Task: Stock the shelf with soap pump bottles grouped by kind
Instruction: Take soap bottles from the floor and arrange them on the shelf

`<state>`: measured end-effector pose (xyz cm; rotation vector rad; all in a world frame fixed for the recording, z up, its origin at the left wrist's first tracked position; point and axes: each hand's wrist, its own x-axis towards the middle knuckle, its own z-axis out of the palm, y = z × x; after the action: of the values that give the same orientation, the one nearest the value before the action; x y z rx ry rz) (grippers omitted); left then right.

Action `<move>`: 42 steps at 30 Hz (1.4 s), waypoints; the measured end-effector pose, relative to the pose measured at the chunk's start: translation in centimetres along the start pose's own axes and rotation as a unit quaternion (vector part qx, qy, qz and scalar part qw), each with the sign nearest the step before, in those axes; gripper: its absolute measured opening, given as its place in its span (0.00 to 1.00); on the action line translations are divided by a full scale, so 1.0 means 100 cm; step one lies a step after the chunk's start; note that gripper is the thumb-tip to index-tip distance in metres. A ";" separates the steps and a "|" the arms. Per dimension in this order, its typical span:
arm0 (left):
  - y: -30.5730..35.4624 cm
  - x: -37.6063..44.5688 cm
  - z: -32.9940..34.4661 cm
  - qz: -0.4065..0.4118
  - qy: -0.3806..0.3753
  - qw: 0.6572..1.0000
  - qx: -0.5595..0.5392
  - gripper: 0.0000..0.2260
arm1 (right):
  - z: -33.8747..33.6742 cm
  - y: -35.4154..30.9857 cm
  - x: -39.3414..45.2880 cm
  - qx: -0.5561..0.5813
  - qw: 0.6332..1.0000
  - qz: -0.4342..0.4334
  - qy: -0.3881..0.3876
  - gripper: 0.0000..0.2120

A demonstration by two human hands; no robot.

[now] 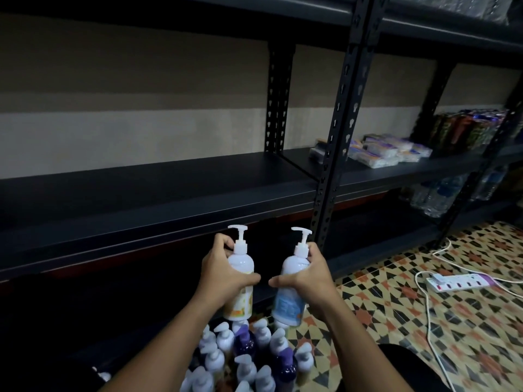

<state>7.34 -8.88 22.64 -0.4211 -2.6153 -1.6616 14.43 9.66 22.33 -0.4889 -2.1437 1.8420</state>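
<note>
My left hand (pixel 223 271) grips a white pump bottle with an orange-yellow label (pixel 240 295), held upright. My right hand (pixel 310 274) grips a white pump bottle with a blue label (pixel 290 302), tilted slightly left. Both bottles hang in front of and below the dark shelf board (pixel 141 190), which carries nothing on its left bay. Several more pump bottles (pixel 249 357), white ones and dark purple ones, stand crowded on the floor beneath my forearms.
A black perforated upright (pixel 336 137) splits the rack. The right bay holds wrapped packs (pixel 390 151) and dark packets (pixel 467 131); water bottles (pixel 435 196) sit below. A white power strip (pixel 458 281) and its cable lie on the patterned tile floor.
</note>
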 end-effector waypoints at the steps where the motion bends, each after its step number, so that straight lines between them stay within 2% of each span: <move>1: -0.001 0.000 -0.002 0.000 0.001 1.000 -0.014 0.30 | 0.000 -0.001 -0.002 0.010 1.000 -0.003 0.008 0.38; 3: -0.004 0.001 -0.005 0.003 -0.013 0.999 -0.050 0.27 | 0.000 -0.002 -0.007 0.033 0.999 -0.010 0.029 0.36; 5: -0.003 0.000 -0.008 0.007 -0.057 0.995 -0.083 0.25 | 0.000 -0.003 -0.012 0.067 0.997 -0.018 0.038 0.31; 9: -0.002 -0.003 -0.005 0.032 -0.112 0.986 -0.116 0.26 | 0.001 -0.008 -0.021 0.109 0.993 -0.050 0.001 0.21; 14: -0.001 -0.006 0.000 0.024 -0.096 0.986 -0.134 0.25 | 0.005 -0.010 -0.020 0.086 0.995 -0.055 -0.005 0.16; 16: 0.003 -0.007 0.000 0.028 -0.074 0.988 -0.131 0.28 | 0.006 -0.009 -0.020 0.074 0.996 -0.053 -0.004 0.19; 20: 0.001 -0.006 0.000 0.035 -0.063 0.990 -0.122 0.36 | 0.005 -0.008 -0.019 0.066 0.997 -0.046 -0.010 0.35; 24: -0.002 -0.003 -0.001 0.033 -0.051 0.990 -0.126 0.34 | 0.003 -0.009 -0.021 0.053 0.996 -0.069 0.034 0.29; 27: 0.000 -0.004 -0.003 0.029 -0.037 0.988 -0.148 0.28 | 0.003 -0.011 -0.022 0.088 0.992 -0.086 0.013 0.23; 31: 0.006 -0.005 -0.006 0.049 -0.095 0.981 -0.163 0.24 | 0.006 -0.013 -0.019 0.099 0.992 -0.076 -0.002 0.23; 33: 0.007 -0.006 -0.004 0.051 -0.110 0.978 -0.169 0.23 | 0.007 -0.015 -0.020 0.093 0.993 -0.078 -0.010 0.26; 37: 0.008 -0.007 0.000 0.047 -0.095 0.978 -0.180 0.28 | 0.011 -0.020 -0.022 0.088 0.991 -0.096 -0.015 0.38; 42: 0.016 0.004 -0.005 0.069 -0.080 0.977 -0.183 0.38 | 0.017 -0.022 -0.016 0.071 0.988 -0.129 0.047 0.30</move>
<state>7.29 -8.64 24.37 -0.7554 -2.3052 -2.1428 15.00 7.22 24.25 -0.2477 -1.8982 1.7726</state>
